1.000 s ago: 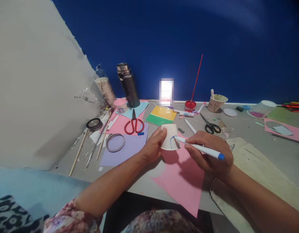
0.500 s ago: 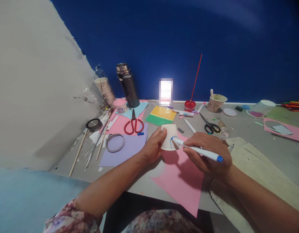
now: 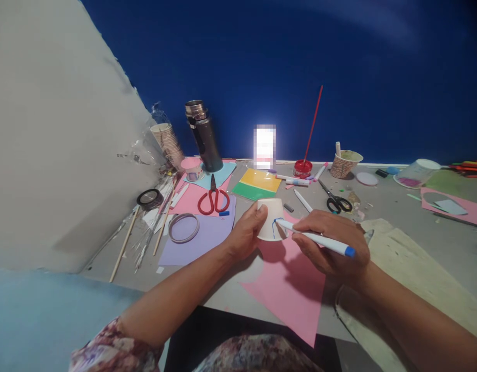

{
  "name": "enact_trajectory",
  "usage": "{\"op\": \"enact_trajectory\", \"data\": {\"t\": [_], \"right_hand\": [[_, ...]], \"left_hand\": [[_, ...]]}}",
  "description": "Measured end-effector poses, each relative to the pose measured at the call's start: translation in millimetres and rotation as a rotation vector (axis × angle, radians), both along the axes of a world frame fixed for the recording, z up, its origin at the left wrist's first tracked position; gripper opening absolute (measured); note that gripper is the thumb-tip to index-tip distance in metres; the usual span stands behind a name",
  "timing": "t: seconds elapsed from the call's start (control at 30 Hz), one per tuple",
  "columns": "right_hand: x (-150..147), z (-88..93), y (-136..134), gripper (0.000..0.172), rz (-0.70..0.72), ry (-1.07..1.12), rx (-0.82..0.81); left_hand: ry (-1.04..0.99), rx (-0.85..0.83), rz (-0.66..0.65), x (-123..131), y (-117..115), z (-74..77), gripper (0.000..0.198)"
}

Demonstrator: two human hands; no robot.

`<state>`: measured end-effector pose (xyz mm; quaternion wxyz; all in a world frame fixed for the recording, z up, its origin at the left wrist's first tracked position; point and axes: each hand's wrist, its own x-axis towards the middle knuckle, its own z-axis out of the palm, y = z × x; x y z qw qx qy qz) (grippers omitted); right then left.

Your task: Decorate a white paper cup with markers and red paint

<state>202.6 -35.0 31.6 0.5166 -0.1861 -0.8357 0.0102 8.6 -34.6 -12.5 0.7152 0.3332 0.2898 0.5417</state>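
A white paper cup (image 3: 268,214) is gripped at its left side by my left hand (image 3: 246,231), thumb across the wall, rim facing down. On the cup's right side runs a curved blue line, arch-shaped. My right hand (image 3: 329,243) is closed round a white marker pen (image 3: 319,239) with a blue end, its tip touching the cup at that line. Below both hands lies a sheet of pink paper (image 3: 296,294) on the table. Part of the cup's left side is hidden behind my left fingers.
Red-handled scissors (image 3: 213,201) and a tape ring (image 3: 184,228) lie on the left over coloured paper. A dark flask (image 3: 205,139) and stacked paper cups (image 3: 168,144) stand behind. To the right are black-handled scissors (image 3: 336,200), a patterned cup (image 3: 345,165) and a pale cloth (image 3: 412,274).
The marker tip has shifted very slightly on the cup, and the blue arch looks a little longer on its right. Both hands stay almost in place.
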Motion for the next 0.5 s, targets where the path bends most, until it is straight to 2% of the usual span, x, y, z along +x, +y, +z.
{"op": "enact_trajectory", "data": {"t": [0.2, 0.5], "right_hand": [[0.0, 1.6, 0.2, 0.006, 0.059, 0.007, -0.014], [-1.0, -3.9, 0.9, 0.003, 0.041, 0.030, -0.014]], "left_hand": [[0.015, -0.002, 0.018, -0.7, 0.5, -0.9, 0.047], [0.019, 0.008, 0.011, -1.3, 0.0, 0.3, 0.046]]}}
